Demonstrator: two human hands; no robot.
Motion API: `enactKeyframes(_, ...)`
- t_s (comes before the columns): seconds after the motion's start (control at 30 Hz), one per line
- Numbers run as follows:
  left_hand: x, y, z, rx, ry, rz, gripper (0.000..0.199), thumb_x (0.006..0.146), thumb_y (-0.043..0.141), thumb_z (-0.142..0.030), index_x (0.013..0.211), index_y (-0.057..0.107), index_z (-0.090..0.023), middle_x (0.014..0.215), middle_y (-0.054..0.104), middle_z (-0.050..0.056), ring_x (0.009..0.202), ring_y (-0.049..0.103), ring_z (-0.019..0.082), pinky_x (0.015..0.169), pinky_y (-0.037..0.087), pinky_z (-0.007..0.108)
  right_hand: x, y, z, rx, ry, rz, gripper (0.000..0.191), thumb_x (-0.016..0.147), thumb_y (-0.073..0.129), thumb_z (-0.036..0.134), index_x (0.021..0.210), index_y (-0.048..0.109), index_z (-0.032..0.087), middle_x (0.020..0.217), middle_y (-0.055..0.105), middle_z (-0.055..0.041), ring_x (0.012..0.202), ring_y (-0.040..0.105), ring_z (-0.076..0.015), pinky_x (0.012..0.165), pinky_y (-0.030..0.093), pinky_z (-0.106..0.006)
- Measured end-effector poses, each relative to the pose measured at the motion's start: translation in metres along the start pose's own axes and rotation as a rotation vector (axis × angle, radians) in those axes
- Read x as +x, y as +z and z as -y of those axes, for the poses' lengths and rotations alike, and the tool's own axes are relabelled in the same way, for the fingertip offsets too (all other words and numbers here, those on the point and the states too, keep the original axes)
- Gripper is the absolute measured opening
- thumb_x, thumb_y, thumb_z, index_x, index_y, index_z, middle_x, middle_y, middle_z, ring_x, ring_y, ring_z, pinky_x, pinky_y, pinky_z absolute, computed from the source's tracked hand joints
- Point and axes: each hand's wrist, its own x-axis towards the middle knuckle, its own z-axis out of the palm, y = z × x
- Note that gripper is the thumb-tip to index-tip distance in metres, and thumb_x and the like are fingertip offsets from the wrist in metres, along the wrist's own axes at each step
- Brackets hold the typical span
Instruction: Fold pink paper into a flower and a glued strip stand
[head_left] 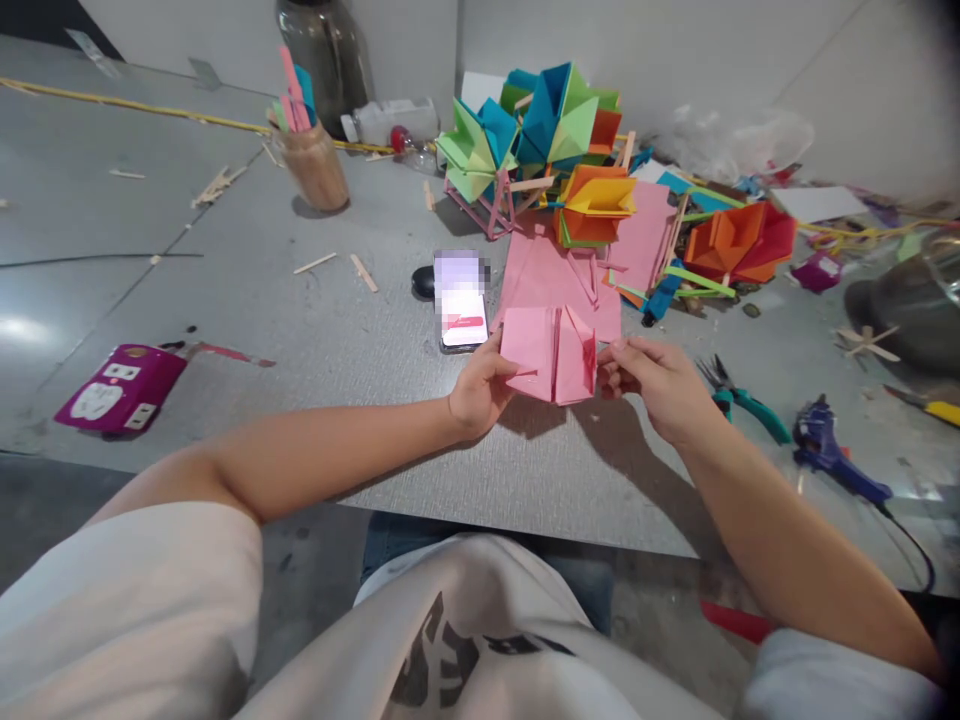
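My left hand (pixel 480 390) grips the left edge of a folded pink paper piece (pixel 534 350), with the thumb on top. The piece has upright folds along its middle and is held just above the table near its front edge. At its right side is my right hand (pixel 649 380), its thumb and index finger pinched together close to the paper's edge; what lies between them is too small to tell. Behind the piece lie flat pink sheets (pixel 551 270). A lit phone (pixel 460 300) lies beyond my left hand.
Colourful folded paper shapes (pixel 555 120) stand at the back, with an orange and red one (pixel 742 243) to the right. Pliers (pixel 750 400) and a blue glue gun (pixel 832 450) lie right of my right hand. A wooden cup (pixel 315 168) and a purple packet (pixel 124 388) are leftward.
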Motion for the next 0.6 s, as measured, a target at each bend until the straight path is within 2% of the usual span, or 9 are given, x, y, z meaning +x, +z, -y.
enactKeyframes(0.13,-0.001,-0.002,0.002,0.024,-0.009,-0.005,0.058,0.066,0.076,-0.029,0.124,0.073,-0.022,0.112,0.074,0.007,0.107,0.071,0.028,0.088,0.057,0.037,0.003,0.004,-0.004,0.058,-0.068,-0.095,0.058,0.079,0.1,0.069,0.065,0.066,0.023,0.057,0.057,0.0036,0.054,0.051,-0.0126,0.053,0.041,-0.028)
enactKeyframes(0.3,-0.002,-0.005,0.007,0.066,0.009,0.075,0.049,0.07,0.081,-0.032,0.117,0.072,-0.024,0.111,0.072,0.006,0.102,0.067,0.026,0.093,0.053,0.04,-0.009,-0.004,-0.012,0.05,-0.091,-0.041,0.049,0.082,0.1,0.058,0.068,0.068,0.022,0.059,0.055,0.0049,0.054,0.042,-0.01,0.051,0.028,-0.027)
enactKeyframes(0.47,-0.004,-0.013,0.011,0.217,0.088,0.102,0.028,0.084,0.083,-0.041,0.102,0.069,-0.026,0.096,0.063,0.002,0.086,0.054,0.021,0.086,0.046,0.038,-0.019,-0.004,-0.01,-0.009,-0.069,-0.057,0.04,0.086,0.096,0.051,0.072,0.071,0.023,0.061,0.059,0.004,0.053,0.047,-0.0118,0.051,0.034,-0.03)
enactKeyframes(0.6,-0.006,-0.015,0.006,0.535,0.248,0.032,0.02,0.094,0.081,-0.04,0.087,0.07,-0.025,0.1,0.064,0.004,0.093,0.055,0.022,0.089,0.045,0.039,-0.023,-0.001,-0.009,-0.066,-0.147,-0.095,0.039,0.086,0.097,0.049,0.072,0.069,0.025,0.061,0.06,0.0032,0.054,0.047,-0.013,0.05,0.034,-0.031)
